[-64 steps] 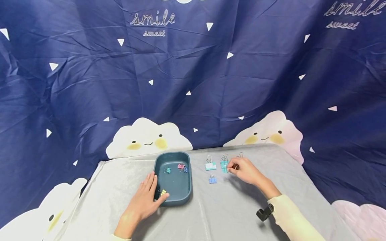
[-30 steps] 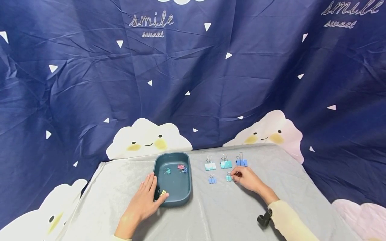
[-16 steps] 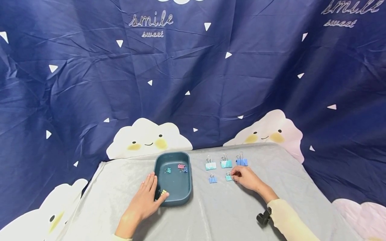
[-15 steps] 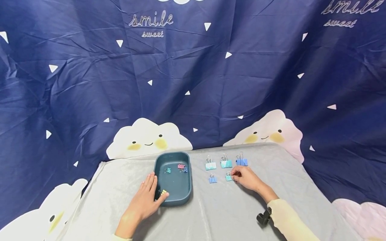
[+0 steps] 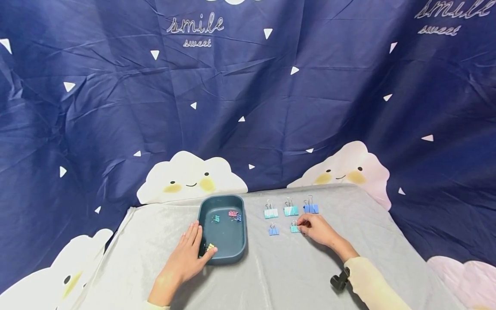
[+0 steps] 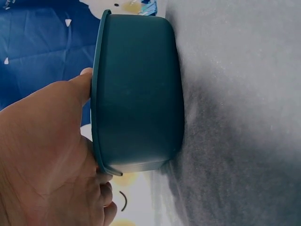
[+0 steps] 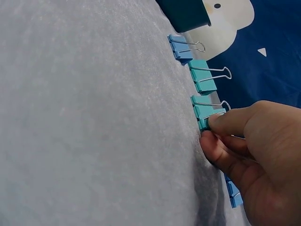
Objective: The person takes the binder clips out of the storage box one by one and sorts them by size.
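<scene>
My right hand (image 5: pixel 318 229) pinches a small teal binder clip (image 5: pixel 295 228) between thumb and fingers, low over the grey cloth. In the right wrist view the same teal binder clip (image 7: pixel 201 109) shows partly behind the thumb. A small blue binder clip (image 5: pixel 273 231) stands to its left. Behind them is a row of larger binder clips: pale teal (image 5: pixel 271 213), teal (image 5: pixel 291 211) and blue (image 5: pixel 311 209). My left hand (image 5: pixel 184 254) rests along the left rim of a dark teal bin (image 5: pixel 245 241), fingers extended, thumb over the near corner.
Inside the bin lie a green binder clip (image 5: pixel 216 219), a pink one (image 5: pixel 232 213), a dark blue one (image 5: pixel 238 218) and a yellow one (image 5: pixel 210 247) near the left thumb. Grey cloth (image 5: pixel 286 275) covers the table. A patterned navy curtain (image 5: pixel 263 94) hangs behind it.
Over two seconds ago my right hand was at the large teal clip; it has come nearer with the small teal clip, beside the small blue one. During the last second both hands stay nearly still.
</scene>
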Demonstrator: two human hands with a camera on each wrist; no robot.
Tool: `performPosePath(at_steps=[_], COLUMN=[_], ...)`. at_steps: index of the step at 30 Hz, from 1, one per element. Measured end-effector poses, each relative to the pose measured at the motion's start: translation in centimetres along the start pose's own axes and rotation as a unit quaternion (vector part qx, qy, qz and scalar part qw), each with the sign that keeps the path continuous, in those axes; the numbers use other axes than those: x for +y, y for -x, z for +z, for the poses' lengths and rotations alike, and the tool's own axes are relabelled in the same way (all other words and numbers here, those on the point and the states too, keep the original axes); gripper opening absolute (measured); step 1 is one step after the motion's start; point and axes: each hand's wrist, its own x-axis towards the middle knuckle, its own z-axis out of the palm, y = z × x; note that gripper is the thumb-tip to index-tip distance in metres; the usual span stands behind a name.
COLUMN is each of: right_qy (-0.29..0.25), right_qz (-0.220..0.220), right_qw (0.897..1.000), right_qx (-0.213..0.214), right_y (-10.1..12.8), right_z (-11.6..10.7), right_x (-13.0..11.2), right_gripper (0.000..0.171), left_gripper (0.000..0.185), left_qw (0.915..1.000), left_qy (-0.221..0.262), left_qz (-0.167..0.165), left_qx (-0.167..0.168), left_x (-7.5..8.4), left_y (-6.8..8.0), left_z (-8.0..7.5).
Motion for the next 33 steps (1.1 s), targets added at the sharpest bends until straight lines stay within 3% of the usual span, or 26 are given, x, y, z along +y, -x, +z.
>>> performPosePath(at_steps=[10,20,27,33], right_qy=[-0.001,0.042,0.044,0.051], right_qz=[0.022,-0.011,-0.031,-0.048], right_qw=[1.0,0.994,0.994,0.994], right_qx=[0.02,0.102,0.095,0.084], right_y=[0.0,-0.9,-2.5,-4.2], right_z=[0.0,-0.6,-0.8,-0.4], right_x=[-0.5,-2.5,-5.0,-7.1], right_gripper=[0.01,0.005,0.005,0.003], left_gripper=[0.095,0.094,0.093,0.094], left_qw=[1.0,0.9998,1.0,0.9996], left_qy=[0.007,0.001,0.002,-0.007], left_qz=[0.0,-0.012,0.001,-0.013], left_qx=[0.002,-0.015,0.003,-0.024], left_x=[0.1,0.4,0.2,0.3], left_y=[0.2,0.0,0.1,0.0], left_z=[-0.1,-0.4,-0.2,-0.6])
